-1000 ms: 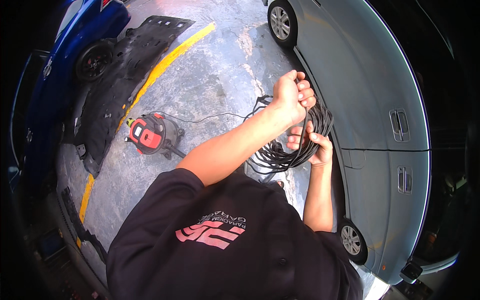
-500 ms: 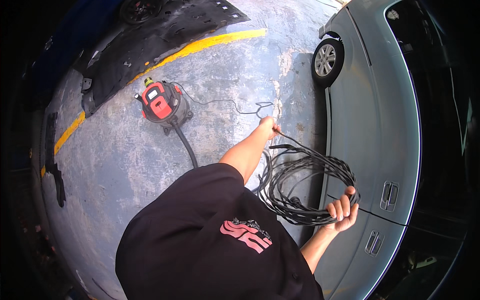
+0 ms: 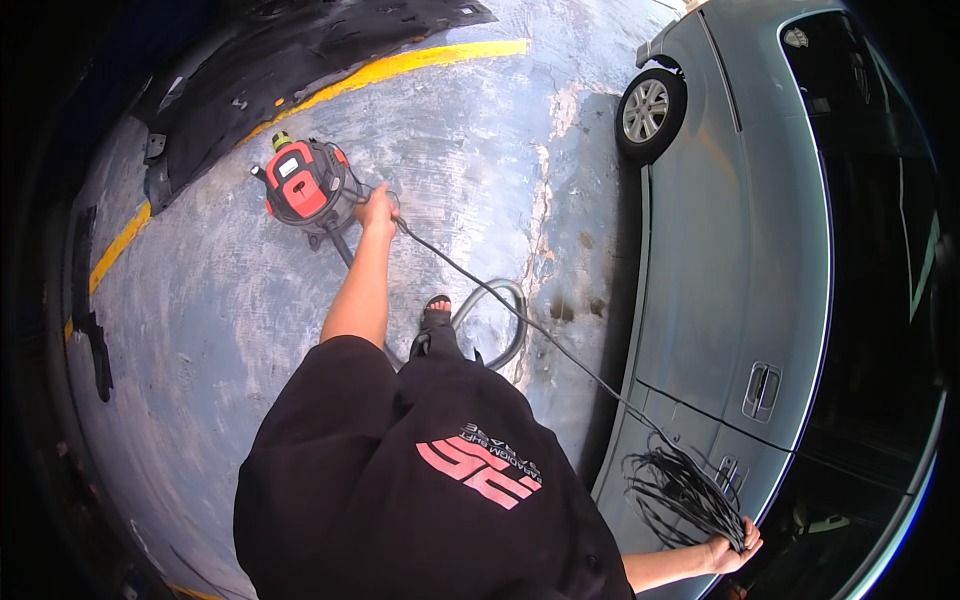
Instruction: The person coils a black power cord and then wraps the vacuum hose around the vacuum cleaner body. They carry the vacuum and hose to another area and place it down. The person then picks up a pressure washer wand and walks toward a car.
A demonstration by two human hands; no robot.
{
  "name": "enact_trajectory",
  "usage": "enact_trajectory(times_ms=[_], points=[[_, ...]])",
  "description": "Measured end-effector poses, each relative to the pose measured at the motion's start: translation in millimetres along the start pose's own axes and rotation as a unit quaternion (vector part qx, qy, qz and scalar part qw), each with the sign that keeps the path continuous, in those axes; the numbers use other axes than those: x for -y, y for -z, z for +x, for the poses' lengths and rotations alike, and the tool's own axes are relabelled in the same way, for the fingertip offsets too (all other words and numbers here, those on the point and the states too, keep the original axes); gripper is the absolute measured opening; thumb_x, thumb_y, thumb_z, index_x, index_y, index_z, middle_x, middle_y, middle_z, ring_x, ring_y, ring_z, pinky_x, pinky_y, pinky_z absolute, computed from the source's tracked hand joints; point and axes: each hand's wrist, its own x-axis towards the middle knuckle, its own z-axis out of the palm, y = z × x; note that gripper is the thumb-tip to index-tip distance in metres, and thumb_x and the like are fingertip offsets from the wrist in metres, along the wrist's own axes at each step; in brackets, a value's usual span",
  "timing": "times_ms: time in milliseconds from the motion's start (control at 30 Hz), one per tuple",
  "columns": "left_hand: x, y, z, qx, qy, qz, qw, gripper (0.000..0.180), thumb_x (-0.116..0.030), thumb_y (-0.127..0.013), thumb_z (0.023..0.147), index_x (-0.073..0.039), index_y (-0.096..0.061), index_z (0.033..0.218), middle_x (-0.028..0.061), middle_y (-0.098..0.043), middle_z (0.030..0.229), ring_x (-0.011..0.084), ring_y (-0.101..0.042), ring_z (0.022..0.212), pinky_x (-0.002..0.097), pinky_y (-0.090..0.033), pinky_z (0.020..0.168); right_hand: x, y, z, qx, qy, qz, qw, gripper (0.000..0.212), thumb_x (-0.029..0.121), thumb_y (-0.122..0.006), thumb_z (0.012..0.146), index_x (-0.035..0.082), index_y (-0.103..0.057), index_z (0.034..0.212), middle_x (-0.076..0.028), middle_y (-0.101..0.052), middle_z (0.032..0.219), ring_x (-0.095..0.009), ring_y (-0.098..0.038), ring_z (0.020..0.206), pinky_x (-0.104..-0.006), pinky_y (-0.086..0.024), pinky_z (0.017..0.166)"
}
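My left hand (image 3: 378,211), stretched far out, is closed around a black power cable (image 3: 520,318) right beside a red and black canister vacuum cleaner (image 3: 303,187) on the floor. From there the cable runs taut down across the view to a bunched coil (image 3: 688,492). My right hand (image 3: 735,546) grips that coil at the lower right, close to the van's side, with its fingers wrapped around the loops. The vacuum's grey hose (image 3: 518,335) curves over the floor near my sandalled foot (image 3: 437,308).
A silver-grey van (image 3: 715,270) stands along the right, its wheel (image 3: 648,112) toward the far end. Black sheeting (image 3: 320,55) lies at the upper left beside a yellow floor line (image 3: 400,68). Worn blue-grey concrete (image 3: 230,340) spreads between them.
My left hand has moved left to the vacuum, drawing out a long straight run of cable. My right hand has carried the coil right and nearer; its wide loops now hang bunched together.
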Motion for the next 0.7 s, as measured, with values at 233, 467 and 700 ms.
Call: enact_trajectory(times_ms=[233, 467, 700], points=[[-89.6, 0.1, -32.9, 0.258, -0.314, 0.715, 0.569, 0.049, -0.010, -0.067, 0.071, 0.003, -0.052, 0.116, 0.0285, -0.063, 0.107, 0.0393, -0.061, 0.105, 0.0442, -0.049, 0.087, -32.1, 18.3, 14.9, -0.081, -0.032, -0.058, 0.994, 0.024, 0.006, -0.046, 0.093, 0.010, -0.037, 0.071, 0.000, -0.035, 0.063, -0.014, -0.036, 0.055, -0.0309, -0.037, 0.061], [-158.9, 51.1, -32.7, 0.354, -0.130, 0.789, 0.484, 0.033, -0.015, -0.070, 0.075, -0.001, -0.058, 0.102, 0.0147, -0.065, 0.087, 0.0277, -0.065, 0.081, 0.0390, -0.053, 0.071, -119.9, 28.2, -9.0, -0.027, -0.252, 0.021, 0.967, 0.016, 0.011, -0.048, 0.096, 0.008, -0.044, 0.080, 0.003, -0.037, 0.062, -0.010, -0.034, 0.052, -0.0278, -0.034, 0.058], [-182.8, 20.1, -136.0, 0.442, 0.220, 0.187, 0.849, 0.021, -0.029, -0.044, 0.099, -0.011, -0.052, 0.091, -0.0060, -0.038, 0.060, 0.0066, -0.037, 0.047, 0.0238, -0.034, 0.045, -216.2, -3.2, -30.3, 0.063, -0.386, 0.022, 0.920, 0.020, 0.019, -0.043, 0.099, 0.004, -0.055, 0.100, 0.003, -0.039, 0.062, -0.009, -0.034, 0.051, -0.0278, -0.034, 0.055]])
